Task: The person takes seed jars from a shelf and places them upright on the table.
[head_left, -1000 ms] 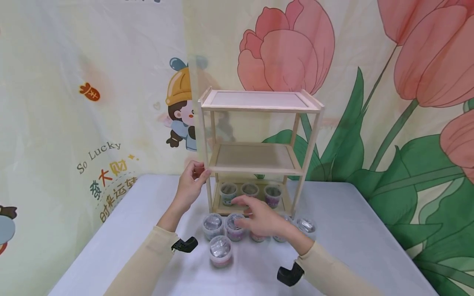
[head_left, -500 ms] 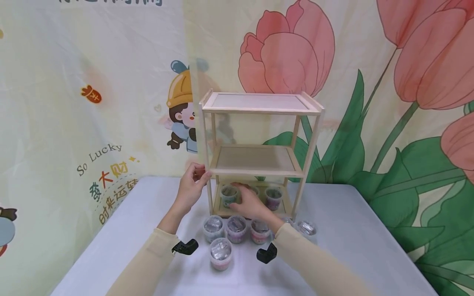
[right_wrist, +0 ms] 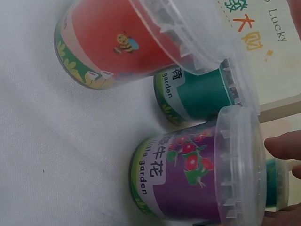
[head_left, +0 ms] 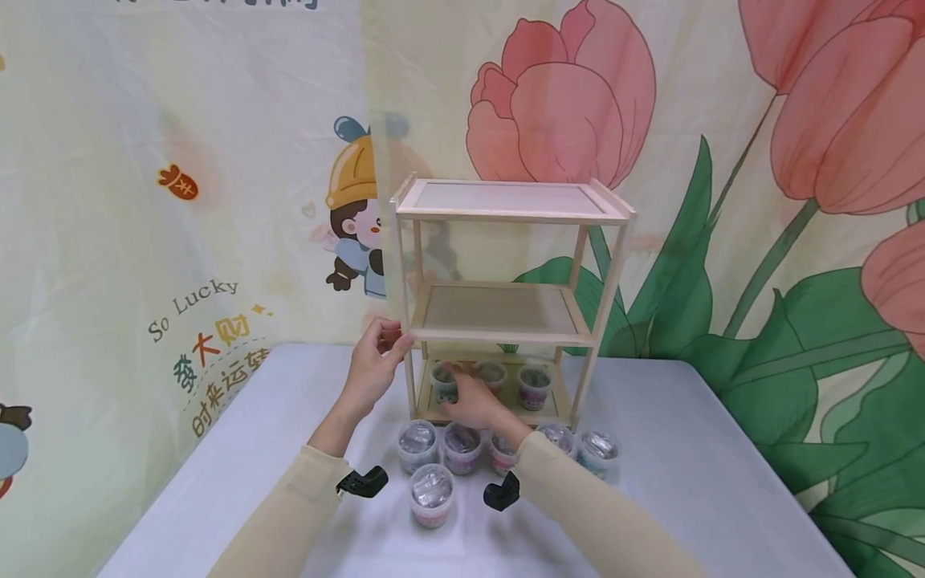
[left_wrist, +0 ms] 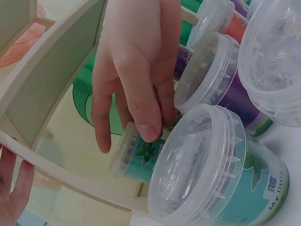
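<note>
Forearms [head_left: 282, 514] slant up from the lower edge; the right hand [head_left: 474, 399] curls thumb and fingers round the teal cup [head_left: 440, 385], leftmost of 3 shelved below centre; farther left, the left hand [head_left: 372, 369] pinches the wooden rack [head_left: 499, 335].

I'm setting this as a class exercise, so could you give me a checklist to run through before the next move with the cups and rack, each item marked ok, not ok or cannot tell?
1. Rack upright on the table: ok.
2. Left hand on the rack: ok, at the middle shelf's left front corner.
3. Right hand free for another cup: not ok, it is at the left cup on the bottom shelf.
4. Right hand's grip on that cup: cannot tell.
5. Six table cups upright: ok.
6. Right arm clear of the back row's third cup from the left: cannot tell; it partly hides it in the head view.
</note>
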A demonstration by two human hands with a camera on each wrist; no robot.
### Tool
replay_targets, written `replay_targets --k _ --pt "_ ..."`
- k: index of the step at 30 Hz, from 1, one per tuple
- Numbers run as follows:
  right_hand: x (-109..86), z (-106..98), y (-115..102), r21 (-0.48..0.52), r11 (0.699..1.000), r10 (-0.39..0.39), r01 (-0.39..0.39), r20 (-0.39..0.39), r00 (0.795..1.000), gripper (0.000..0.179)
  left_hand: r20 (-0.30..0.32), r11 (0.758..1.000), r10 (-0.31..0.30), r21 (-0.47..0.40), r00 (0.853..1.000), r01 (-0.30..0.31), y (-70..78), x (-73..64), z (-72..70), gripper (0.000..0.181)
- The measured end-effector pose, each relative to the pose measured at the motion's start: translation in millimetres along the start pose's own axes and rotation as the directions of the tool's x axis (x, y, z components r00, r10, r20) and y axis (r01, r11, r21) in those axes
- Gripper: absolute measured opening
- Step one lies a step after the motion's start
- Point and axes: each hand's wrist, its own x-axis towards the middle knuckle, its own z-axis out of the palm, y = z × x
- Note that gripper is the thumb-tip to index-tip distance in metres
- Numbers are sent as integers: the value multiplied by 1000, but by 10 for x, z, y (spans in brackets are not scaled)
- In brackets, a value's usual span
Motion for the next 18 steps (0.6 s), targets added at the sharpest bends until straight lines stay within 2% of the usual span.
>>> replay_targets --k 9,14,18 --pt "35 69 33 16 1000 2 -1 -5 1000 68 -2 1000 15 -11 1000 -15 2 0 -4 32" --pt "97 140 61 -2 1000 -17 17 -31 999 63 -2 1000 13 -14 1000 -13 0 -9 1 32" --pt "132 195 77 -23 1000 5 -6 -63 998 63 -3 1000 16 -3 1000 -16 7 -10 6 32"
